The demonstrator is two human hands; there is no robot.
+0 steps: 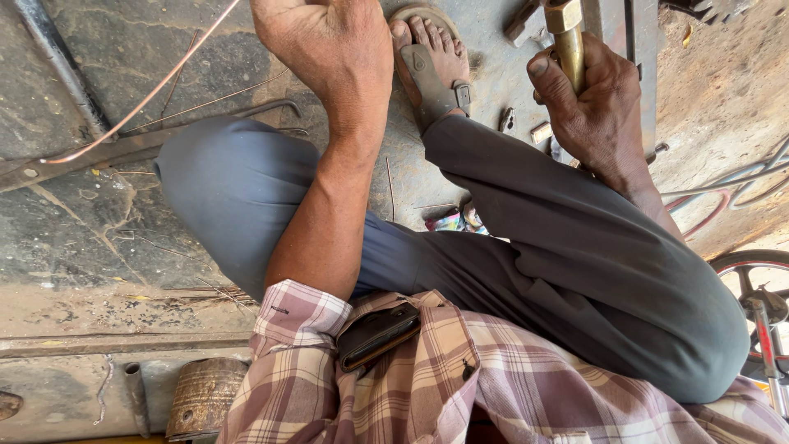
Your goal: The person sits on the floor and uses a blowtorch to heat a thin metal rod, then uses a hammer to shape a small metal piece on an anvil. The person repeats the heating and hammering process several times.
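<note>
I squat on a dirty concrete floor, knees bent, in grey trousers and a checked shirt. My left hand (329,49) reaches forward at the top of the view, its fingers cut off by the frame edge; a thin copper-coloured rod (148,94) runs from it down to the left. My right hand (596,103) is closed around a brass torch handle (569,45) that stands upright at the top right. My sandalled foot (431,62) rests on the floor between the two hands.
A dark metal bar (57,168) lies across the floor at the left. Small metal pieces (538,131) sit near my right hand. Red and grey hoses (731,185) curve at the right beside a bicycle wheel (752,271). A rusty tin (205,395) stands at the bottom left.
</note>
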